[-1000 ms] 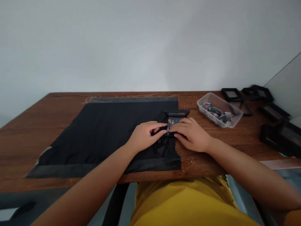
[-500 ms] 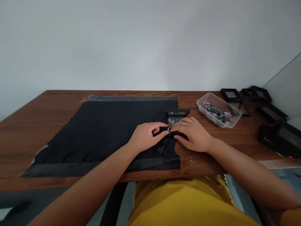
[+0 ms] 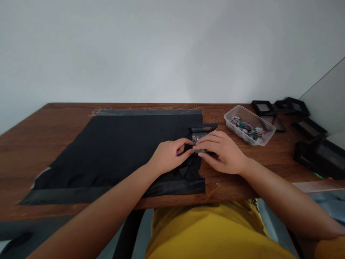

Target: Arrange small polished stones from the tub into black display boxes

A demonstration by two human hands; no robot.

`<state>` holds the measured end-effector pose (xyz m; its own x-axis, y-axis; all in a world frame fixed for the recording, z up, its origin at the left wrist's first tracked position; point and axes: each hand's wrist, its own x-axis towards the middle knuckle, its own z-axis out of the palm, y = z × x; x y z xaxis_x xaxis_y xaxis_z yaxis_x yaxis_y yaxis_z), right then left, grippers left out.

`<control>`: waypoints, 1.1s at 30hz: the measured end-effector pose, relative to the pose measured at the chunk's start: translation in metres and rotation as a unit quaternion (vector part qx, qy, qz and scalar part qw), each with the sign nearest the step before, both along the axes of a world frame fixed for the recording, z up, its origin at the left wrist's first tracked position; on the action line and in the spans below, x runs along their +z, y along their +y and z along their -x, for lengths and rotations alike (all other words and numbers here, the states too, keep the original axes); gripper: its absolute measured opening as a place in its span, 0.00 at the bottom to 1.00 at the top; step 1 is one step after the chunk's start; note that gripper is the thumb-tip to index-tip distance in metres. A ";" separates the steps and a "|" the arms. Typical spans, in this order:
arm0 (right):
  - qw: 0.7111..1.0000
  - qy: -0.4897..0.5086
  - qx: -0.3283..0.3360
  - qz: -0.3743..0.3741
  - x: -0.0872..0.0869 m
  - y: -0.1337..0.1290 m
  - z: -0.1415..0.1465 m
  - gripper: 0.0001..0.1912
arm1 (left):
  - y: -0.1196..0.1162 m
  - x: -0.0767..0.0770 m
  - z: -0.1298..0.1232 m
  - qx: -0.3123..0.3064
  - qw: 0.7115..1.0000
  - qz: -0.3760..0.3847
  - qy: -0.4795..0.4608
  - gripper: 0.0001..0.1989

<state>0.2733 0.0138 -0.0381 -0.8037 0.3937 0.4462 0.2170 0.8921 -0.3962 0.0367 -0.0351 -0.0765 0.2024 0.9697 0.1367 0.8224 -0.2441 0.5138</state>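
Both hands meet over a small black case [image 3: 201, 133] that lies open at the right edge of the black cloth [image 3: 121, 151]. The left hand [image 3: 168, 155] rests on the cloth just left of the case, its fingers curled in and the thumb and forefinger pinched together at the case's near edge; what they pinch is too small to make out. The right hand [image 3: 223, 151] lies just right of the left hand, palm down, its fingers stretched flat across the lower part of the case and pressing on it, fingertips touching those of the left hand. The raised lid of the case stands upright behind the fingers.

The cloth covers the middle of a brown wooden table [image 3: 48, 133]. To the right of the case, apart from it, a clear plastic tub [image 3: 249, 125] holds small coloured pieces. Further right of the tub, several black frames [image 3: 265, 108] lie spread over the table's far right corner.
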 end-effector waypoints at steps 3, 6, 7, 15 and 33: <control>0.999 0.042 0.003 -0.024 0.010 0.003 -0.005 0.10 | 0.001 0.000 0.001 0.000 1.000 0.005 -0.001 0.17; 0.997 0.059 -0.016 -0.044 0.024 0.010 -0.016 0.10 | 0.002 -0.002 0.003 -0.013 1.000 -0.002 -0.008 0.17; 0.996 0.061 -0.041 -0.048 0.029 0.013 -0.022 0.10 | 0.002 -0.002 0.004 -0.019 1.000 -0.005 -0.011 0.16; 0.926 -0.086 -0.367 -0.007 0.031 0.063 -0.089 0.22 | 0.002 -0.006 0.006 -0.027 0.999 -0.018 -0.010 0.17; 0.887 -0.262 -0.362 0.118 0.006 0.088 -0.093 0.21 | 0.001 -0.006 0.004 -0.019 1.000 -0.024 0.000 0.18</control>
<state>0.3663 0.1021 -0.0316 -0.3755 0.9236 -0.0769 0.9082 0.3501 -0.2295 0.0330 -0.0338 -0.0825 0.2394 0.9536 0.1827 0.8120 -0.2998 0.5008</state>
